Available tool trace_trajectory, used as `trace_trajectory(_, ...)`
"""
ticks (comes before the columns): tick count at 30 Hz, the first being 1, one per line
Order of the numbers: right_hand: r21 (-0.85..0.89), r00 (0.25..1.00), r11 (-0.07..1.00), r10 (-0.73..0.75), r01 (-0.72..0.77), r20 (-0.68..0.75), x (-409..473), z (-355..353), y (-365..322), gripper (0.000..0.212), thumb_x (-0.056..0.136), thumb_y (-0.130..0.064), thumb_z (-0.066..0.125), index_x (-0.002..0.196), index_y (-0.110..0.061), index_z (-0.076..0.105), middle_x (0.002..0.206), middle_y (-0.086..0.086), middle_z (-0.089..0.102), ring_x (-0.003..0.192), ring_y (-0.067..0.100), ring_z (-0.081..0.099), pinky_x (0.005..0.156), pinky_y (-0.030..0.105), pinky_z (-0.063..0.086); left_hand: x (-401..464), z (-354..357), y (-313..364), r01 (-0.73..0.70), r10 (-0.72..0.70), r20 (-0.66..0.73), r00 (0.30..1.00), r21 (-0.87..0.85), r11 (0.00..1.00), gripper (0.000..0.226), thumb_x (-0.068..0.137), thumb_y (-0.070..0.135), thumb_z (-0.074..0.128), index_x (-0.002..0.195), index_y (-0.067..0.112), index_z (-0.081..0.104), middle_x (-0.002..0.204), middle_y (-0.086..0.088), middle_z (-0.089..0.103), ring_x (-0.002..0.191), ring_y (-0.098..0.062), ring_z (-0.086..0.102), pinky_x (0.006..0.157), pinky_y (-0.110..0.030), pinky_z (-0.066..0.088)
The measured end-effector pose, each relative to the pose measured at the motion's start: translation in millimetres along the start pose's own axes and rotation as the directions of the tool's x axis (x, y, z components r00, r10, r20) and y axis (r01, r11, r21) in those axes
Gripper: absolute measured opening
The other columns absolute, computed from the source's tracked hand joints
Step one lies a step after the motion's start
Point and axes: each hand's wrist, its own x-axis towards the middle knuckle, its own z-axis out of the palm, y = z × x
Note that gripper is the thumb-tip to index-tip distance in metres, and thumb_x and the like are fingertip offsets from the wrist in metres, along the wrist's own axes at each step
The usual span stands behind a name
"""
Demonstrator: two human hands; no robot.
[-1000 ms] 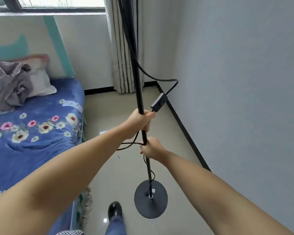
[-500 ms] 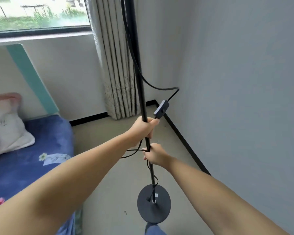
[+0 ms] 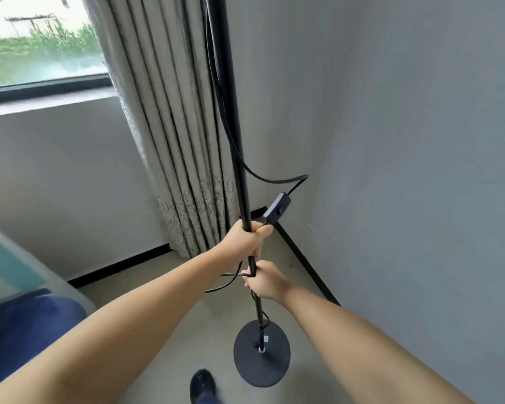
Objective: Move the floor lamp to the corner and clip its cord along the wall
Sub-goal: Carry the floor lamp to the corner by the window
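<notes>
Both hands hold the floor lamp: my left hand [image 3: 245, 239] is wrapped tight around the black pole [image 3: 236, 147], and my right hand [image 3: 264, 281] is closed around the same pole just below, pressing a loop of the cord [image 3: 225, 112] against it. The cord hangs down along the pole, swings out toward the right wall [image 3: 405, 170] and comes back to the inline switch [image 3: 277, 209], just beside my left thumb. The round base [image 3: 261, 352] is above the pale floor [image 3: 158, 287]; I cannot tell if it touches. The corner, with its black skirting [image 3: 303, 258], is near, behind the pole. A grey curtain [image 3: 169, 141] hangs beside the window [image 3: 41, 48]. A blue bed [image 3: 21, 325] is at the lower left, and one dark shoe [image 3: 203, 384] is near the base.
</notes>
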Motion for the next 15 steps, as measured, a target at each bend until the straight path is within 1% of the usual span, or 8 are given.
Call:
trace_trajectory(3,-0.035,0.999,0.999,0.008,-0.009,-0.037,71,-16,-14,0.018,0.086,-0.015,0.052,0.071,-0.004,0.054,0.087,0.030,0.062,0.077,0.033,0.056,0.068,0.040,0.044,72,-23,-9,-0.004,0.004,0.024,1.000,-0.005,1.000,0.057,0.088,0.022,0.050,0.033,0.022,0.038,0.033,0.004,0.044,0.037,-0.011,0.039,0.050,-0.024,0.033)
trace_trajectory(4,-0.050,0.999,0.999,0.014,-0.016,-0.052,95,-21,-18,0.019,0.087,-0.015,0.053,0.072,-0.003,0.056,0.088,0.030,0.063,0.080,0.035,0.058,0.071,0.041,0.046,96,-30,-12,-0.009,0.009,0.030,0.999,-0.011,1.000,0.057,0.089,0.022,0.051,0.034,0.022,0.038,0.034,0.002,0.044,0.038,-0.012,0.039,0.051,-0.025,0.034)
trace_trajectory(5,-0.059,0.997,0.998,0.029,-0.033,-0.067,117,-27,-21,0.022,0.088,-0.016,0.053,0.070,-0.003,0.055,0.083,0.026,0.062,0.079,0.035,0.058,0.071,0.040,0.045,119,-36,-14,-0.016,0.016,0.041,0.999,-0.008,1.000,0.056,0.090,0.022,0.051,0.036,0.020,0.038,0.035,0.001,0.044,0.038,-0.012,0.039,0.052,-0.026,0.035)
trace_trajectory(7,-0.049,0.993,0.996,0.072,-0.077,-0.090,157,-38,-27,0.028,0.089,-0.020,0.055,0.064,-0.008,0.049,0.071,0.011,0.055,0.073,0.027,0.052,0.067,0.032,0.040,162,-48,-18,-0.022,0.021,0.069,0.997,0.011,1.000,0.053,0.091,0.022,0.051,0.039,0.017,0.038,0.038,-0.002,0.045,0.040,-0.013,0.040,0.054,-0.026,0.036)
trace_trajectory(8,-0.052,0.991,0.994,0.088,-0.093,-0.096,176,-46,-31,0.029,0.090,-0.021,0.055,0.064,-0.010,0.048,0.071,0.007,0.053,0.073,0.025,0.050,0.066,0.029,0.038,183,-54,-19,-0.026,0.024,0.085,0.996,0.022,0.999,0.052,0.091,0.023,0.051,0.041,0.015,0.039,0.040,-0.003,0.045,0.042,-0.013,0.040,0.055,-0.025,0.037)
trace_trajectory(12,0.013,0.981,0.988,0.153,-0.153,-0.117,249,-79,-38,0.031,0.089,-0.021,0.055,0.059,-0.016,0.051,0.064,-0.001,0.051,0.075,0.023,0.049,0.068,0.030,0.038,266,-63,-18,-0.016,0.007,0.151,0.989,0.056,0.998,0.047,0.092,0.023,0.052,0.048,0.008,0.042,0.047,-0.007,0.044,0.048,-0.016,0.042,0.055,-0.024,0.038)
trace_trajectory(14,0.037,0.977,0.984,0.177,-0.174,-0.119,288,-98,-35,0.022,0.089,-0.021,0.054,0.073,-0.008,0.063,0.074,0.006,0.058,0.077,0.024,0.052,0.071,0.033,0.042,310,-61,-18,0.003,-0.016,0.164,0.986,0.075,0.997,0.046,0.090,0.025,0.054,0.049,0.009,0.043,0.047,-0.007,0.044,0.048,-0.017,0.041,0.057,-0.026,0.038)
trace_trajectory(15,0.043,0.975,0.983,0.185,-0.181,-0.124,308,-108,-33,0.021,0.089,-0.022,0.055,0.082,-0.006,0.065,0.081,0.009,0.061,0.078,0.024,0.054,0.072,0.033,0.043,333,-60,-19,0.012,-0.025,0.171,0.985,0.079,0.997,0.045,0.090,0.027,0.055,0.050,0.009,0.043,0.048,-0.007,0.043,0.049,-0.018,0.041,0.059,-0.028,0.039)
